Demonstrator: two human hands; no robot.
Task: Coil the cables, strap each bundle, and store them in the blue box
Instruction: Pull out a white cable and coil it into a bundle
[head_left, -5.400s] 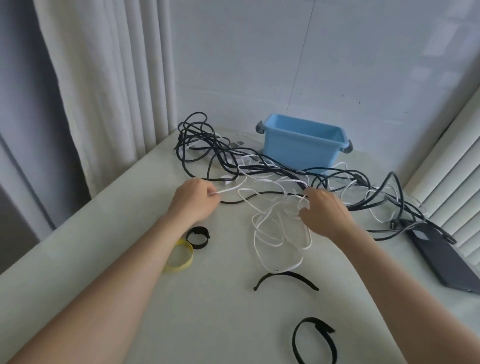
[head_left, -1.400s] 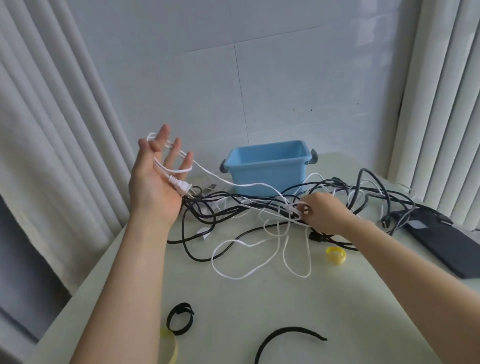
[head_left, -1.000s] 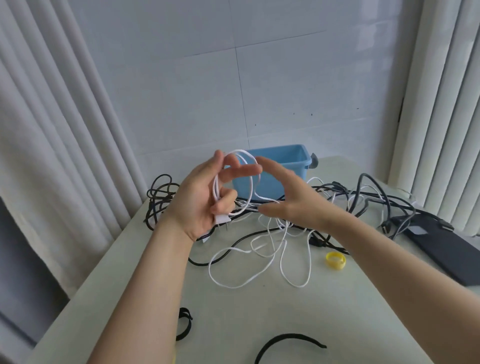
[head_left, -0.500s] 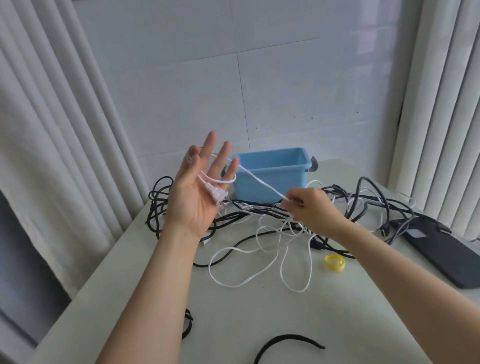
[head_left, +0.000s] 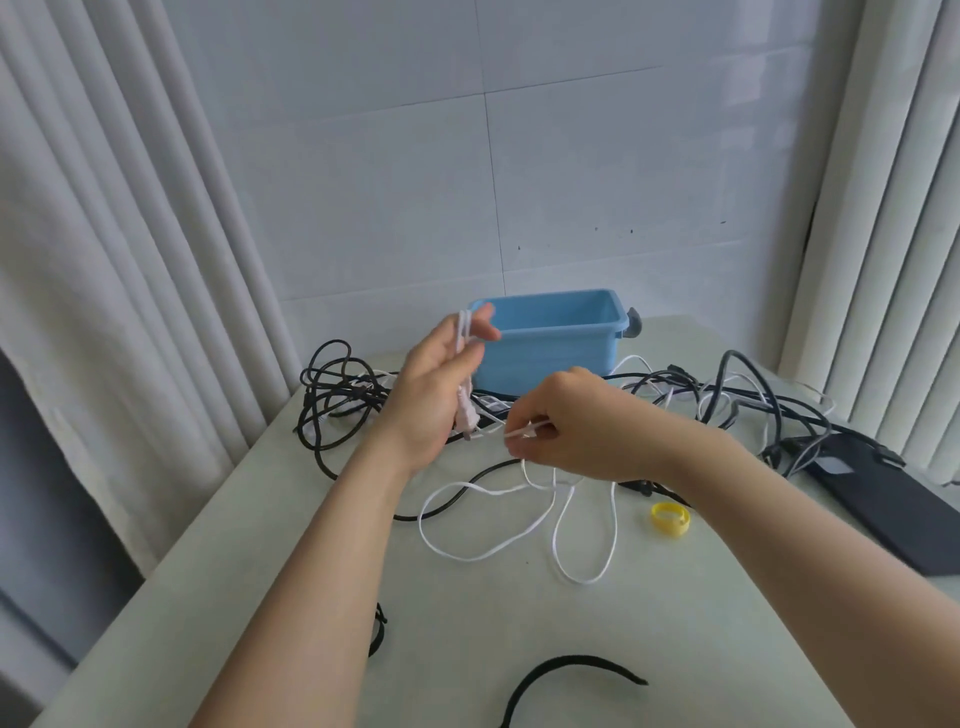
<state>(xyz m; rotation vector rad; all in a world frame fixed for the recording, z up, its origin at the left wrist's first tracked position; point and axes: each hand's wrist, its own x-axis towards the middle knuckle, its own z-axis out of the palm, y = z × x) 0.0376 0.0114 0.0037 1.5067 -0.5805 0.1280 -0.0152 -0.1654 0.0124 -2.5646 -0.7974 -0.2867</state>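
Soft, even daylight, bright on the tiled wall (head_left: 623, 171); shadows faint; wide-angle bending at the edges; fingers (head_left: 480, 332) slightly motion-blurred.

Left hand (head_left: 435, 387) raised, fingers pointing up and loosely bent, loops of white cable (head_left: 464, 335) held round them, right hand (head_left: 584, 431) lower and just beside it, knuckles up, fingertips (head_left: 522, 435) pinching the same cable, both bare forearms reaching forward

White tiled wall (head_left: 571, 182) behind; curtains (head_left: 104, 260) L & R; pale table (head_left: 467, 623).
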